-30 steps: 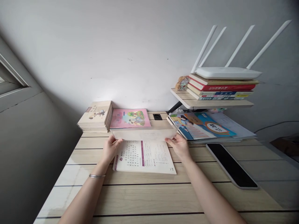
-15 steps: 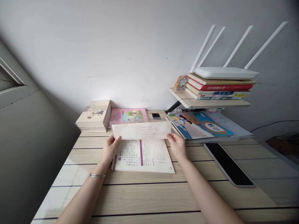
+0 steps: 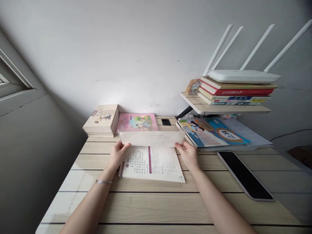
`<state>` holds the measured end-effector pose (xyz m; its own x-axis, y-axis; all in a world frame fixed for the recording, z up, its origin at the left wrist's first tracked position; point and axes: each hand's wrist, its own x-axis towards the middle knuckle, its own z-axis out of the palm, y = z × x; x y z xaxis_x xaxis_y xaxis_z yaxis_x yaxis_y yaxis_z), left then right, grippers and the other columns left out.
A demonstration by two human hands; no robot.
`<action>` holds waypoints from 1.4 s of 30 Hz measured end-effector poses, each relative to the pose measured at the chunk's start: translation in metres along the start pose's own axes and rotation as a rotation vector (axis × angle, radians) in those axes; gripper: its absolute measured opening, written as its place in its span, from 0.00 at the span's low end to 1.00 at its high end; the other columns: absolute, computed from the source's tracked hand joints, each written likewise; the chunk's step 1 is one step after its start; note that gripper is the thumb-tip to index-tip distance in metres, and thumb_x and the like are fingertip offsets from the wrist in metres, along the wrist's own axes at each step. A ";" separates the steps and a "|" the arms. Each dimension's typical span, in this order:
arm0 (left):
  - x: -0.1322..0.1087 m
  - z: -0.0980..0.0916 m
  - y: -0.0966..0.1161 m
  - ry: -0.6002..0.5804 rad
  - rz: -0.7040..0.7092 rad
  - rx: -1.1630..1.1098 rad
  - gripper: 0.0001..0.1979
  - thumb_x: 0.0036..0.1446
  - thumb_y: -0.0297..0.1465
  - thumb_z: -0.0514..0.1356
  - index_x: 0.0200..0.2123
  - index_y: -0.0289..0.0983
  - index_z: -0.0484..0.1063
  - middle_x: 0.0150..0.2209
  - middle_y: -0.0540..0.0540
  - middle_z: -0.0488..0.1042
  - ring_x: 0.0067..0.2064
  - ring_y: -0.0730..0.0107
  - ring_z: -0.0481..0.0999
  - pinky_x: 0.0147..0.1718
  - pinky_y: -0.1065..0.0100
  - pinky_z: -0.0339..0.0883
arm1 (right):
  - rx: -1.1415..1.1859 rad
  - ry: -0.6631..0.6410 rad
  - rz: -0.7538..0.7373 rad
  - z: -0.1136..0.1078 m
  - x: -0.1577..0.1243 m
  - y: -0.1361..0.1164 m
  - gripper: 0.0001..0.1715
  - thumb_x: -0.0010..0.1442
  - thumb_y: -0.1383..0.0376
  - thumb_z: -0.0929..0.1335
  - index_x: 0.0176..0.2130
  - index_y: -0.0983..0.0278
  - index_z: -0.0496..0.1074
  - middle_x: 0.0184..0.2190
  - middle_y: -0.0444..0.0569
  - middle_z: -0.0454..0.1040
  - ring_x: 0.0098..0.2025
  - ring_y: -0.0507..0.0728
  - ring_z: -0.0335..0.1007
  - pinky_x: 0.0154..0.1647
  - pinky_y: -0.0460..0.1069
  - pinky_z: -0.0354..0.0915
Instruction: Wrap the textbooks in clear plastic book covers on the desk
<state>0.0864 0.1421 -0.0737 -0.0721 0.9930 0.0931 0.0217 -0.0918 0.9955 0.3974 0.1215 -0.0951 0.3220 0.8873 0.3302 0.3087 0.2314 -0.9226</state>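
Observation:
My left hand (image 3: 118, 154) and my right hand (image 3: 187, 154) each pinch a lower corner of a pale sheet of paper (image 3: 138, 139). Faint lines of writing show on the sheet's right half, and a clear film edge seems to run along its top. It is held raised and tilted over a printed booklet (image 3: 156, 165), covering that booklet's far part. The booklet lies flat on the wooden table, with dark red bands and small print. Both thumbs rest on the near side of the sheet; the other fingers are mostly hidden behind it.
A stack of small books (image 3: 103, 120) and a pink booklet (image 3: 138, 120) lie at the back left. On the right are textbooks (image 3: 209, 133), a phone (image 3: 245, 175) and a raised shelf (image 3: 226, 108) bearing books and a white router (image 3: 243, 76). A black socket (image 3: 166, 122) sits behind.
The view has shifted slightly left, so most things appear farther right. The sheet has tilted a little and its clear top edge now shows. Both hands keep their hold.

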 end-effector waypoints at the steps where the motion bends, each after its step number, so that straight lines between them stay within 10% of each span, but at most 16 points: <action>1: 0.000 0.000 -0.001 -0.009 0.000 -0.006 0.21 0.43 0.44 0.66 0.36 0.35 0.74 0.35 0.44 0.78 0.38 0.62 0.76 0.39 0.65 0.67 | -0.010 0.000 0.004 0.001 0.000 0.000 0.24 0.50 0.45 0.68 0.29 0.64 0.72 0.28 0.48 0.76 0.33 0.58 0.70 0.37 0.50 0.64; 27: 0.003 -0.001 0.001 0.119 -0.007 0.271 0.20 0.44 0.48 0.61 0.19 0.37 0.63 0.18 0.54 0.61 0.23 0.75 0.59 0.22 0.72 0.50 | -0.201 0.066 0.013 0.015 -0.002 0.003 0.29 0.54 0.42 0.62 0.19 0.60 0.55 0.15 0.39 0.54 0.21 0.50 0.49 0.22 0.46 0.50; 42: 0.007 -0.010 0.000 -0.029 0.017 0.238 0.19 0.43 0.46 0.62 0.27 0.35 0.74 0.28 0.45 0.77 0.32 0.63 0.74 0.32 0.66 0.66 | -0.097 -0.085 -0.060 -0.008 0.007 0.005 0.20 0.50 0.50 0.68 0.21 0.63 0.68 0.20 0.44 0.71 0.26 0.54 0.66 0.31 0.48 0.62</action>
<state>0.0761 0.1478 -0.0727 -0.0408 0.9935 0.1061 0.2569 -0.0922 0.9620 0.4081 0.1256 -0.0961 0.2251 0.9046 0.3621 0.4118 0.2485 -0.8767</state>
